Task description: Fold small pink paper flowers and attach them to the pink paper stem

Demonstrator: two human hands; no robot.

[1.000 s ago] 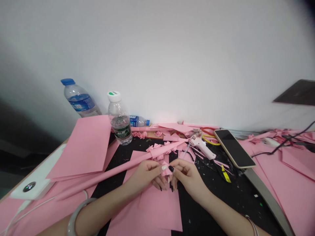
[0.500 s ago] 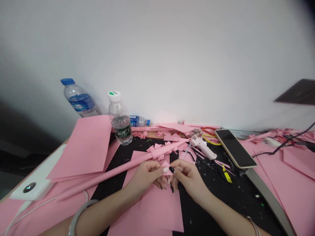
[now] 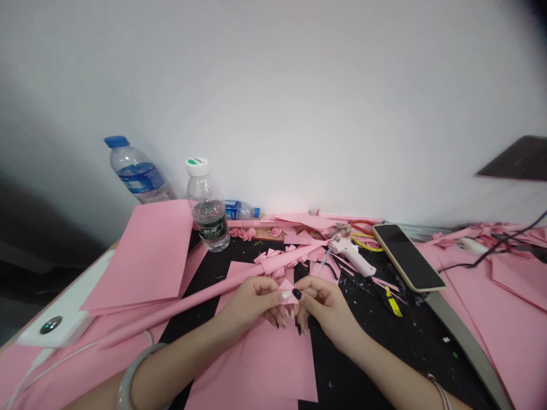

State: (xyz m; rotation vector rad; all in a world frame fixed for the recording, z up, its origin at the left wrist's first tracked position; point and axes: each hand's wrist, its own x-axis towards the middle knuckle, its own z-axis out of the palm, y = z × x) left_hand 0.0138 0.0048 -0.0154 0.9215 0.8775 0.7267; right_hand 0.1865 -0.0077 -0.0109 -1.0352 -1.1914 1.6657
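Between my two hands is a small folded piece of pink paper [image 3: 288, 289], its pointed top showing above the thumbs. My left hand [image 3: 260, 299] pinches its left side, thumb in front and fingers curled behind. From the other side my right hand [image 3: 319, 299] grips it, the black-nailed thumb pressed on its face. Both thumb tips nearly meet at the middle. Below the hands lie flat pink paper sheets [image 3: 273, 364]. A long rolled pink paper tube [image 3: 205, 295] runs slantwise behind my left hand. The paper's lower part is hidden by fingers.
A pale glue gun [image 3: 352, 255] and a phone [image 3: 408, 259] lie to the right. Water bottles [image 3: 209, 213] stand at the back left, near a stack of pink sheets [image 3: 145, 256]. A white power bank [image 3: 57, 324] lies far left. Small folded pink pieces [image 3: 243, 233] lie behind.
Almost nothing differs. Both hands keep their pinch on the folded paper, and the view has shifted very slightly.
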